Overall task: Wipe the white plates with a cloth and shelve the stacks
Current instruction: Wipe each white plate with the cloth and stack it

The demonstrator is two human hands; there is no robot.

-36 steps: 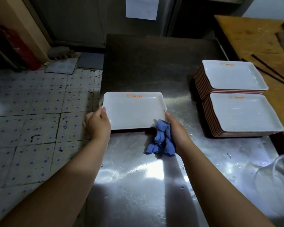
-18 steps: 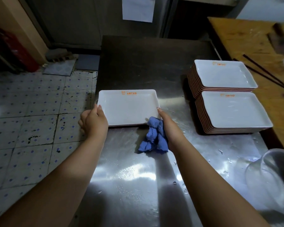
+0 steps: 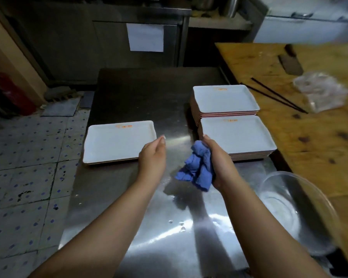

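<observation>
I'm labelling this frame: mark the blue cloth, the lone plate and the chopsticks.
blue cloth [image 3: 199, 167]: head view, its bunched middle.
lone plate [image 3: 117, 142]: head view, centre of its flat face.
chopsticks [image 3: 277, 96]: head view, mid-length.

1 plate, 2 stacks, 1 cloth, maybe 2 chopsticks

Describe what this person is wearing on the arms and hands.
Nothing shows on either arm: both forearms are bare as far as the frame reaches, with no sleeves in view. The left hand and right hand wear no gloves, and no rings, watch or bracelet show.
</observation>
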